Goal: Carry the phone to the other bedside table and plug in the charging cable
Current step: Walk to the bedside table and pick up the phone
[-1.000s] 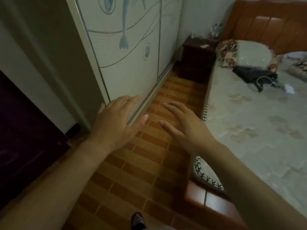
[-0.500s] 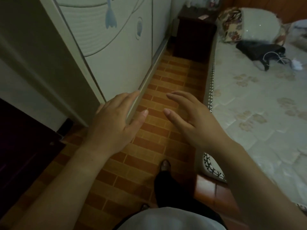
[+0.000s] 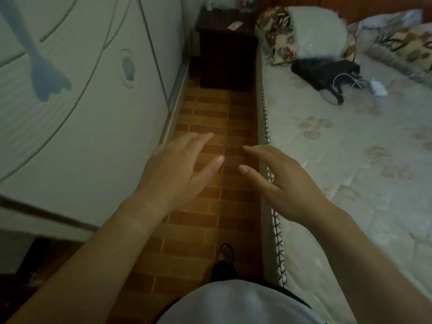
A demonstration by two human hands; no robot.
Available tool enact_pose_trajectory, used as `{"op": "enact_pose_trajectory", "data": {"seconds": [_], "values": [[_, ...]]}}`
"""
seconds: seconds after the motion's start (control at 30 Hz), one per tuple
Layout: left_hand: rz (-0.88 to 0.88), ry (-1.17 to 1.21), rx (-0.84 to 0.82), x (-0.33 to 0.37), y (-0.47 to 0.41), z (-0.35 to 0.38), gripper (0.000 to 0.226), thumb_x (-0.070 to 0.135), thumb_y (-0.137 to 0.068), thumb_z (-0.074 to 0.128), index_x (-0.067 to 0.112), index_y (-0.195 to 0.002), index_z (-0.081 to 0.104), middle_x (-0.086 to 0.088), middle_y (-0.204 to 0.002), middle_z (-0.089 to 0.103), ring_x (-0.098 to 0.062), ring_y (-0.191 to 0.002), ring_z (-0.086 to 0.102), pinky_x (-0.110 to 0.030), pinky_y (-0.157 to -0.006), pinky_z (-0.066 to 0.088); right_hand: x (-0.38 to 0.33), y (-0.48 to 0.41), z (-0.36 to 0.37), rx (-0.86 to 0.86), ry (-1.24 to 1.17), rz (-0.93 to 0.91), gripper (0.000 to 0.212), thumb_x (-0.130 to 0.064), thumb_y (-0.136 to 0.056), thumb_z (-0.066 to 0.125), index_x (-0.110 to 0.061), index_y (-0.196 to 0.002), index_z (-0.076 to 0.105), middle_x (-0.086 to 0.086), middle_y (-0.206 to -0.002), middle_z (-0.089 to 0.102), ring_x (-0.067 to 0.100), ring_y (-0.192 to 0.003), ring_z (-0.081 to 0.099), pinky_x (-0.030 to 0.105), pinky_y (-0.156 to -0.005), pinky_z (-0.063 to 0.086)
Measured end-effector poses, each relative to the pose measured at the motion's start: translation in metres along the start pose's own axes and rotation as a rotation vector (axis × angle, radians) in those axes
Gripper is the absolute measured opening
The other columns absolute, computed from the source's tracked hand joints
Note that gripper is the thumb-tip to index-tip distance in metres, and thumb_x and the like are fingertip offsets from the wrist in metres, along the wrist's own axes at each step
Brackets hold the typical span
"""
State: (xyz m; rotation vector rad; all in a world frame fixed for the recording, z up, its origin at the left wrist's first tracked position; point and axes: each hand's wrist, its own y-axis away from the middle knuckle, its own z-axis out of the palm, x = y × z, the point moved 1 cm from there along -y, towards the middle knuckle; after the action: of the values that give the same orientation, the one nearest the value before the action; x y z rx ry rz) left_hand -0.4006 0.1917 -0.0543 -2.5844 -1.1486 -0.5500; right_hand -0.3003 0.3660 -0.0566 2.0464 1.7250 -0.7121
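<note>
Bedside table (image 3: pixel 226 46): 1 | left hand (image 3: pixel 174 170) empty, spread | right hand (image 3: pixel 284 183) empty, spread

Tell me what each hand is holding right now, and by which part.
Nothing is held. The left hand and the right hand are both open and empty, fingers spread above the brick-pattern floor.

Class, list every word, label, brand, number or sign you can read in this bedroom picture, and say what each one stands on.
None can be read.
Small pale card on the dark wooden bedside table: any print too small and blurred.
Bottles at the table's back: labels blurred.
White wardrobe door: blue fish drawings only, no words.
White charger block on the bed: no legible marking.
</note>
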Motion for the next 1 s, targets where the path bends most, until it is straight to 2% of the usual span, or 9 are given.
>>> {"op": "enact_pose_trajectory", "data": {"seconds": [0.2,0.37,0.6,0.87,1.0], "values": [[0.002,0.016,0.018,-0.025,-0.113,-0.008,0.063,0.065,-0.085,0.023,0.032,-0.137,0.034,0.004,-0.142,0.043,-0.013,-0.127,0.041,-0.046,-0.102,0.039,0.024,-0.11,-0.023,-0.002,0.022,-0.01,0.061,-0.063,-0.084,0.032,-0.029,-0.134,0.039,-0.004,-0.141,0.043,0.011,-0.126,0.04,0.024,-0.094,0.031],[-0.012,0.021,0.044,-0.067,-0.2,-0.014,0.063,0.065,-0.085,0.023,0.031,-0.137,0.036,0.003,-0.142,0.044,-0.014,-0.127,0.041,-0.036,-0.097,0.035,0.035,-0.208,-0.025,-0.024,0.012,-0.021,0.063,-0.063,-0.083,0.031,-0.028,-0.135,0.038,-0.004,-0.143,0.041,0.011,-0.128,0.037,0.026,-0.098,0.032],[0.054,0.041,0.076,-0.14,-0.359,-0.037,0.064,0.066,-0.085,0.024,0.029,-0.136,0.037,0.001,-0.139,0.047,-0.016,-0.122,0.046,-0.039,-0.098,0.041,0.053,-0.376,-0.031,0.058,0.046,-0.007,0.062,-0.063,-0.084,0.033,-0.028,-0.135,0.039,-0.003,-0.143,0.041,0.013,-0.125,0.04,0.027,-0.095,0.034],[0.16,-0.027,0.028,-0.204,-0.53,-0.066,0.062,0.063,-0.087,0.027,0.026,-0.136,0.037,0.0,-0.137,0.049,-0.017,-0.12,0.048,-0.035,-0.091,0.041,0.075,-0.543,-0.045,0.175,0.056,0.061,0.059,-0.063,-0.085,0.033,-0.031,-0.134,0.039,-0.007,-0.14,0.044,0.007,-0.124,0.038,0.018,-0.09,0.026],[0.214,-0.004,-0.019,-0.216,-0.613,-0.062,0.062,0.062,-0.087,0.029,0.026,-0.136,0.037,-0.001,-0.138,0.048,-0.017,-0.121,0.047,-0.038,-0.095,0.042,0.1,-0.608,-0.06,0.199,0.041,0.086,0.058,-0.062,-0.085,0.036,-0.03,-0.133,0.041,-0.008,-0.138,0.045,0.005,-0.122,0.039,0.01,-0.086,0.023]]}}
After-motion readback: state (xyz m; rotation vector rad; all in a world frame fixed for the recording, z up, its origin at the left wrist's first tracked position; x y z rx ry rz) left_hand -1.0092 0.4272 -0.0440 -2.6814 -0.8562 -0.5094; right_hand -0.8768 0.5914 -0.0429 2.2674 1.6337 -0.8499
